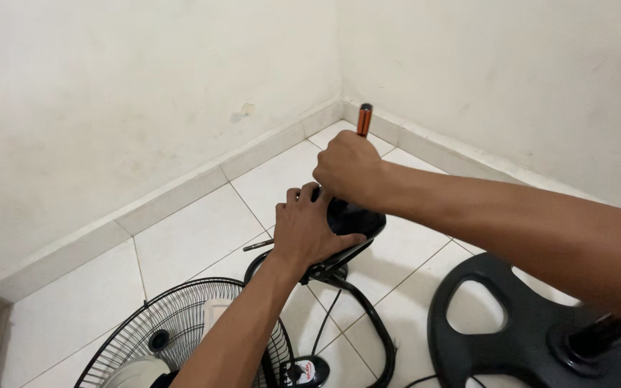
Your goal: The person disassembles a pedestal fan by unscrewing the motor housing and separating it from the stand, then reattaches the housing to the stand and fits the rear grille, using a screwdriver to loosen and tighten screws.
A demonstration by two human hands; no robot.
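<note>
The left hand is clamped over the black motor housing of a dismantled stand fan, fingers spread across its top and thumb wrapped round the near side, so the housing is pinned low over the white tiled floor close to the corner of the room. The right hand is clenched round a screwdriver whose orange-and-black handle end sticks up above the knuckles; the shaft runs down into the housing and its tip is hidden behind both hands, so the exact screw cannot be seen. To do this step well, it seems wise to keep the screwdriver in line with the screw rather than leaning, press straight down while turning, and let the left hand take all the twist so the housing does not roll on its curved shell. The fingers nearest the shaft look close to it, so a slip could catch them; keeping them a little back would help. A black wire grille lies near the left forearm, a curved black guard ring with a cable trails beneath the housing, and the round black fan base sits to the right, well apart, beneath the right forearm.
</note>
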